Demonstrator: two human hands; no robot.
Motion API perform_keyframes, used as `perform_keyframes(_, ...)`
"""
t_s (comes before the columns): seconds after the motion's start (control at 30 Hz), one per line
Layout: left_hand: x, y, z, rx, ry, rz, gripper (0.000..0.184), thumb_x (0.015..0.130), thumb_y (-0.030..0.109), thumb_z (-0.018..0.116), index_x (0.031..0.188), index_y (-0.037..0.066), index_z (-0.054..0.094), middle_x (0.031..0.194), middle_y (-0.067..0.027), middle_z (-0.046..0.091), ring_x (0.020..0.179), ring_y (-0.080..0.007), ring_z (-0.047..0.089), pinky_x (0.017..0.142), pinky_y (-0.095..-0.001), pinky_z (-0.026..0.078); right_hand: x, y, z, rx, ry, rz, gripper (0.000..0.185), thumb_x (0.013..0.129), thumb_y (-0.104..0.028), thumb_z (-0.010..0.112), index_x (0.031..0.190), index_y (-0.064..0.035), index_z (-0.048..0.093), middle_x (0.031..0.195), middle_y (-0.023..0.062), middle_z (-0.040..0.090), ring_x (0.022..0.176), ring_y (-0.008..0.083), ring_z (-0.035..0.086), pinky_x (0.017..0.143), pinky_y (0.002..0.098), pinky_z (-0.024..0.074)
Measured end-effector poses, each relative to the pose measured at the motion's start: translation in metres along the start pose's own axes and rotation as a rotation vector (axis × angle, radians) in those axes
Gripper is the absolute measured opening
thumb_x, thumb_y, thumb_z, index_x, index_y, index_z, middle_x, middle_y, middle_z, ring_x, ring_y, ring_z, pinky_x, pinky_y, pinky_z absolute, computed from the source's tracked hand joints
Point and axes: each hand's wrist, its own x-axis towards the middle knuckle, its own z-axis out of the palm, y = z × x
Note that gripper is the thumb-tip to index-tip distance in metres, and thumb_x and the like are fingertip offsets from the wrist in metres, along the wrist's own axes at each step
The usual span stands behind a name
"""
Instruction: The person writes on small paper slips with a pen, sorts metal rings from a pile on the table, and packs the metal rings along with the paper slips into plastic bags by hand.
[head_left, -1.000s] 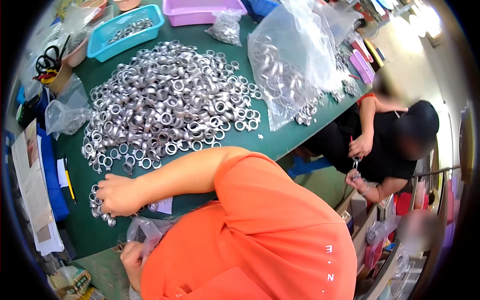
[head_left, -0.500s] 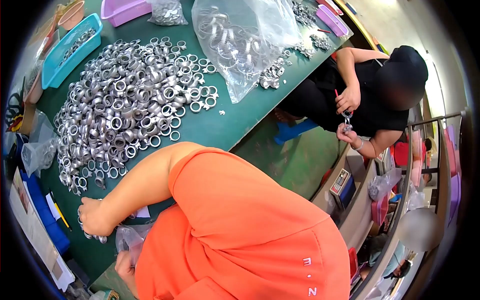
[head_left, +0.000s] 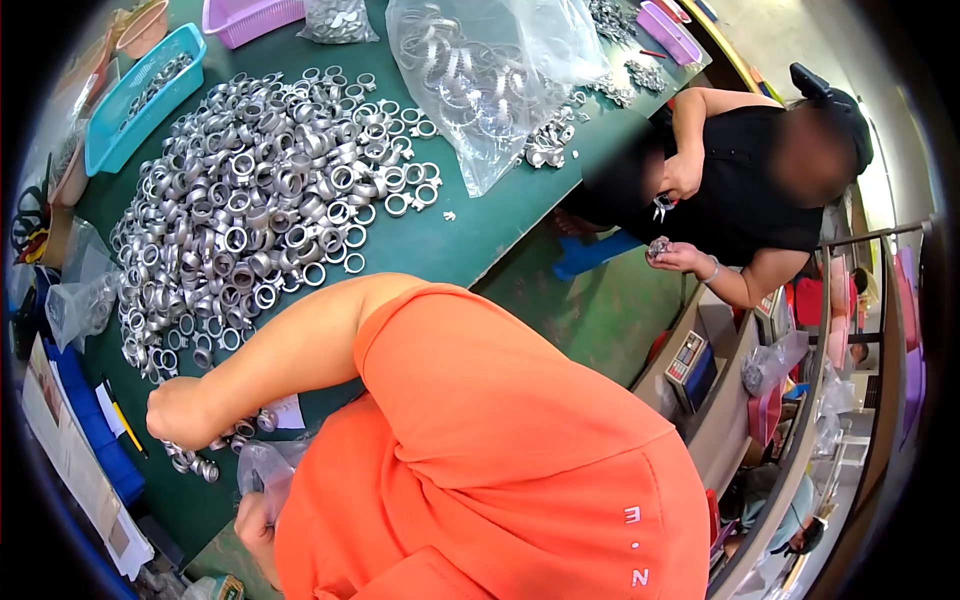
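Note:
My right hand [head_left: 180,412] is curled above several metal rings [head_left: 190,462] on the near part of the green table. Its fingers are turned away from the camera, so what they hold, if anything, is hidden. Lower down, my left hand [head_left: 256,528] is closed on the edge of a clear plastic bag [head_left: 262,468], partly covered by my orange shirt. Beyond my right forearm spreads a big heap of silver metal ring clamps [head_left: 250,190].
A large clear bag of rings [head_left: 470,85], a teal basket [head_left: 150,100] and a pink basket [head_left: 250,22] stand on the table [head_left: 480,225]. A blue folder [head_left: 90,430] lies at the left edge. A co-worker in black [head_left: 750,180] sits at the right.
My right hand has lifted a little, uncovering rings beneath it. My left hand stays at the bag. The co-worker's hands have moved apart, one palm now turned up with small metal parts.

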Motion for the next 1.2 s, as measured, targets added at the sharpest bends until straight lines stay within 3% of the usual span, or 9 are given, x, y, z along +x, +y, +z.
perform_keyframes(0.33, 0.003, 0.006, -0.006, 0.007, -0.053, -0.019, 0.011, 0.069, 0.003, 0.070, 0.074, -0.003, 0.063, 0.064, -0.0047, 0.051, 0.060, -0.0148, 0.047, 0.054, -0.0286, 0.034, 0.001, 0.002, 0.008, 0.015, -0.005, -0.023, 0.015, 0.065, -0.007, 0.064, 0.077, -0.0037, 0.071, 0.089, 0.0192, 0.067, 0.084, 0.0352, 0.067, 0.071, 0.0431, 0.0544)
perform_keyframes(0.73, 0.003, 0.005, -0.003, -0.044, 0.022, 0.005, 0.011, 0.070, 0.004, 0.071, 0.074, -0.002, 0.063, 0.065, -0.0072, 0.053, 0.060, -0.0183, 0.050, 0.053, -0.0302, 0.035, -0.004, 0.002, 0.003, 0.015, -0.030, -0.028, 0.017, 0.064, -0.008, 0.065, 0.079, -0.0027, 0.070, 0.088, 0.0205, 0.066, 0.083, 0.0376, 0.066, 0.071, 0.0447, 0.0534)
perform_keyframes(0.83, 0.003, -0.001, -0.004, -0.077, 0.036, 0.011, 0.011, 0.069, 0.005, 0.070, 0.076, -0.002, 0.065, 0.065, -0.0085, 0.054, 0.060, -0.0203, 0.052, 0.053, -0.0311, 0.037, -0.029, 0.008, -0.031, 0.144, 0.274, -0.123, 0.019, 0.070, -0.007, 0.062, 0.088, -0.0029, 0.067, 0.090, 0.0174, 0.060, 0.083, 0.0367, 0.063, 0.072, 0.0456, 0.0525)
perform_keyframes(0.93, 0.000, -0.009, -0.005, -0.113, 0.049, 0.017, 0.012, 0.068, 0.005, 0.070, 0.078, -0.001, 0.067, 0.065, -0.0098, 0.055, 0.060, -0.0222, 0.053, 0.054, -0.0319, 0.039, -0.065, 0.031, -0.091, 0.000, 0.579, 0.004, 0.022, 0.074, -0.007, 0.064, 0.095, -0.0044, 0.064, 0.090, 0.0148, 0.060, 0.087, 0.0331, 0.061, 0.075, 0.0437, 0.0510)
perform_keyframes(1.0, -0.005, -0.013, -0.005, -0.139, 0.056, 0.009, 0.012, 0.068, 0.005, 0.070, 0.079, -0.001, 0.068, 0.065, -0.0107, 0.056, 0.060, -0.0235, 0.054, 0.054, -0.0325, 0.040, -0.104, 0.050, -0.142, -0.137, 0.799, 0.118, 0.027, 0.071, -0.001, 0.069, 0.096, -0.0043, 0.063, 0.088, 0.0126, 0.061, 0.079, 0.0300, 0.062, 0.071, 0.0387, 0.0510)
perform_keyframes(1.03, -0.006, -0.013, -0.005, -0.148, 0.063, 0.002, 0.013, 0.068, 0.005, 0.069, 0.080, 0.000, 0.068, 0.065, -0.0111, 0.056, 0.060, -0.0241, 0.055, 0.054, -0.0328, 0.041, -0.123, 0.060, -0.171, -0.267, 0.912, 0.125, 0.027, 0.071, 0.000, 0.070, 0.097, -0.0044, 0.063, 0.086, 0.0117, 0.062, 0.076, 0.0278, 0.062, 0.069, 0.0371, 0.0506)
perform_keyframes(1.1, -0.005, -0.012, -0.008, -0.151, 0.058, -0.016, 0.012, 0.068, 0.005, 0.069, 0.079, 0.000, 0.069, 0.066, -0.0117, 0.057, 0.060, -0.0257, 0.056, 0.054, -0.0336, 0.042, -0.166, 0.059, -0.243, -0.918, 1.103, 0.108, 0.023, 0.075, -0.002, 0.070, 0.097, -0.0042, 0.063, 0.089, 0.0111, 0.063, 0.083, 0.0265, 0.062, 0.075, 0.0356, 0.0488)
perform_keyframes(1.17, -0.001, -0.011, -0.011, -0.153, 0.045, -0.025, 0.012, 0.068, 0.005, 0.069, 0.079, 0.000, 0.069, 0.067, -0.0122, 0.058, 0.061, -0.0273, 0.058, 0.054, -0.0344, 0.044, -0.200, 0.050, -0.298, -0.869, 1.392, 0.202, 0.015, 0.080, -0.006, 0.066, 0.095, -0.0040, 0.063, 0.090, 0.0125, 0.063, 0.089, 0.0324, 0.058, 0.085, 0.0423, 0.0426)
perform_keyframes(1.2, 0.000, -0.013, -0.011, -0.152, 0.033, -0.011, 0.011, 0.068, 0.005, 0.069, 0.078, 0.001, 0.069, 0.067, -0.0121, 0.059, 0.061, -0.0276, 0.058, 0.054, -0.0347, 0.044, -0.220, 0.050, -0.325, -1.195, 1.463, 0.108, 0.013, 0.082, -0.008, 0.064, 0.095, -0.0041, 0.064, 0.092, 0.0124, 0.063, 0.091, 0.0329, 0.057, 0.086, 0.0411, 0.0428)
